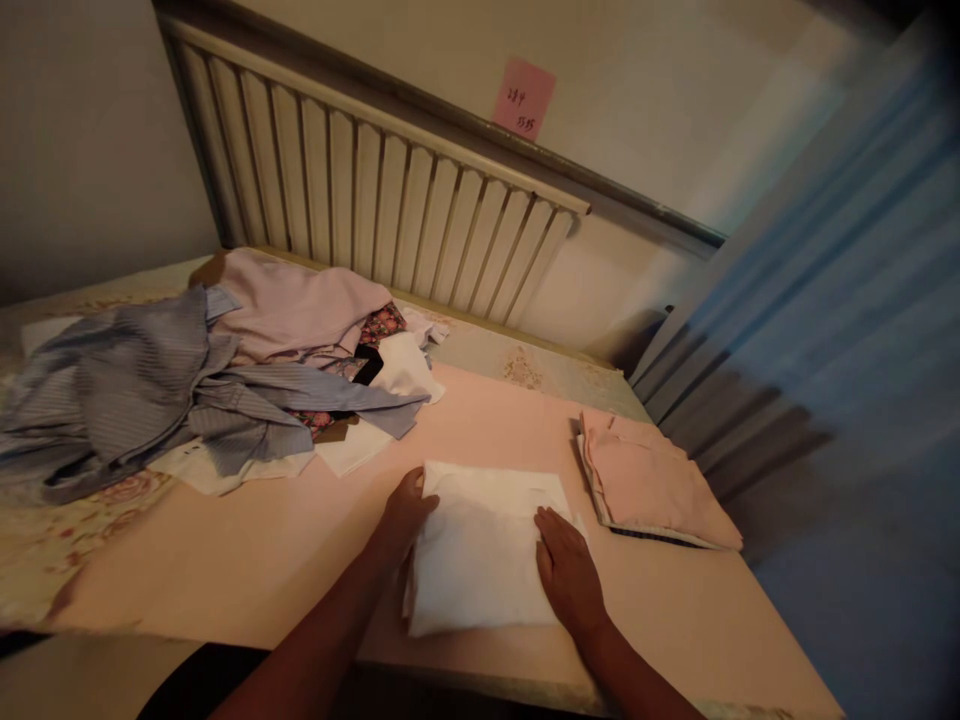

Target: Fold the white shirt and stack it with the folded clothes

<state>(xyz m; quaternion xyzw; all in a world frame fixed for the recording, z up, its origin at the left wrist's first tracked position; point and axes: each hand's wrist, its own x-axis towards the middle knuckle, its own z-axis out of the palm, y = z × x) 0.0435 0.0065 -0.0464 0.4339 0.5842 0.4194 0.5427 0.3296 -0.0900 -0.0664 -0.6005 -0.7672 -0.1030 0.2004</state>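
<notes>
A folded white garment (484, 555) lies flat in front of me, with some pinkish cloth showing at its lower left edge. My left hand (409, 512) is at its upper left edge, thumb over the top and fingers wrapped at the side, partly hidden. On the right side of the garment rests my right hand (568, 572), its fingers stretched over the top. A folded pink garment (656, 480), with whitish and dark layers under it, lies apart to the right.
A loose heap holds a striped grey-blue shirt (120, 385), a pale pink garment (300, 295) and floral pieces. Pink cloth (247, 560) covers the surface. Behind stand a radiator (360, 190) and a wall with a pink note (523, 98). A blue curtain (825, 380) hangs at right.
</notes>
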